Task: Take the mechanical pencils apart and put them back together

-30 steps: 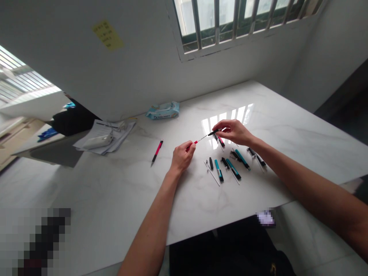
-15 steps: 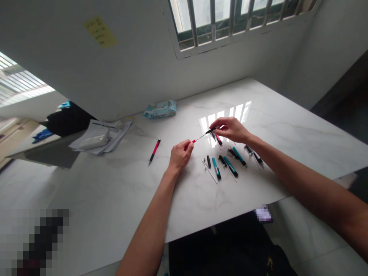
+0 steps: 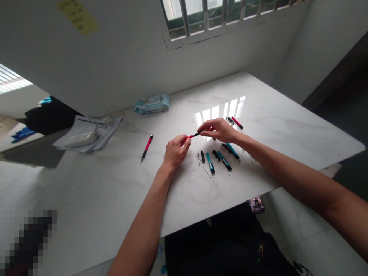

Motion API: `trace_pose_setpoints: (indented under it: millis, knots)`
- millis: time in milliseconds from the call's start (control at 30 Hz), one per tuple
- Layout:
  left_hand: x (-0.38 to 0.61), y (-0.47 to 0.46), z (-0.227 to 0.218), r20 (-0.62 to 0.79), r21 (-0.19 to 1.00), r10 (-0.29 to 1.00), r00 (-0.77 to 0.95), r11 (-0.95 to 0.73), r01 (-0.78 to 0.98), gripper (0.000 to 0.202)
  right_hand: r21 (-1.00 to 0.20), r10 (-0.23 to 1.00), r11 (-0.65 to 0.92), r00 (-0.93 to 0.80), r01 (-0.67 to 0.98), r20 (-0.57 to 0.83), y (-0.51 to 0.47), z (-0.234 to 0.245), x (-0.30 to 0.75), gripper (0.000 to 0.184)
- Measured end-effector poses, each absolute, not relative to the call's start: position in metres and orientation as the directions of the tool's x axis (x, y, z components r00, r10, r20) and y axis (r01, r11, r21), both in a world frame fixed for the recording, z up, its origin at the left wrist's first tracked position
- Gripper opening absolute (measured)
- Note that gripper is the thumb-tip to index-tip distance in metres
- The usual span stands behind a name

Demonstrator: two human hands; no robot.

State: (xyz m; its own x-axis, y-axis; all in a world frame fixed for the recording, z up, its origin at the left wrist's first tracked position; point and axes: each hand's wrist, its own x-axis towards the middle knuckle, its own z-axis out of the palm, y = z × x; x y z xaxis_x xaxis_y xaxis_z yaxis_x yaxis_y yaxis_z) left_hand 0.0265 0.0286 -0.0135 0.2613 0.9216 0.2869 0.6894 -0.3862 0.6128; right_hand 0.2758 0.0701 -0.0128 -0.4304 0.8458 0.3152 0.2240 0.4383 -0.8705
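My left hand [image 3: 174, 151] is closed around a red pen barrel [image 3: 190, 137], whose end pokes out past the thumb. From the other side, my right hand [image 3: 219, 129] pinches a black pen grip [image 3: 197, 133]. Barrel and grip lie in line and appear to meet end to end; whether they are joined I cannot tell. Below the hands lie pen parts: teal barrels [image 3: 210, 163], a small black grip [image 3: 202, 156] and thin white refills [image 3: 204, 168]. A red barrel [image 3: 237, 122] with a black part lies beyond my right hand, and some parts are hidden under it.
A whole red and black pen [image 3: 147, 148] lies left of my left hand. Against the wall sits a light blue wipes packet [image 3: 152, 104]. Papers [image 3: 86, 134] with a white object on top are at the table's left. The white marble-patterned table [image 3: 189, 199] ends near my lap.
My right hand has brought the black grip left to the red barrel. The thin refill that showed between them is out of sight. The view has shifted slightly.
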Motion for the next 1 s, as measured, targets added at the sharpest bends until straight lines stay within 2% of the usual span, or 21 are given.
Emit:
trace_pose_setpoints:
  millis: [133, 367, 567, 1000]
  knots:
    - [0.026, 0.03, -0.017, 0.306, 0.621, 0.912, 0.272, -0.408, 0.67, 0.031, -0.875, 0.858, 0.408, -0.438, 0.262, 0.269, 0.069, -0.009, 0.278, 0.029]
    - [0.025, 0.031, -0.019, 0.273, 0.653, 0.928, 0.254, -0.372, 0.659, 0.034, -0.874, 0.839, 0.445, -0.433, 0.197, 0.33, 0.071, -0.013, 0.278, 0.025]
    - [0.025, 0.032, -0.02, 0.203, 0.757, 0.953, 0.226, -0.299, 0.58, 0.038, -0.857, 0.826, 0.476, -0.435, 0.196, 0.359, 0.073, -0.014, 0.279, 0.023]
    - [0.026, 0.033, -0.027, 0.356, 0.713, 0.898, 0.258, -0.44, 0.547, 0.024, -0.804, 0.849, 0.474, -0.428, 0.36, 0.309, 0.069, -0.01, 0.279, 0.028]
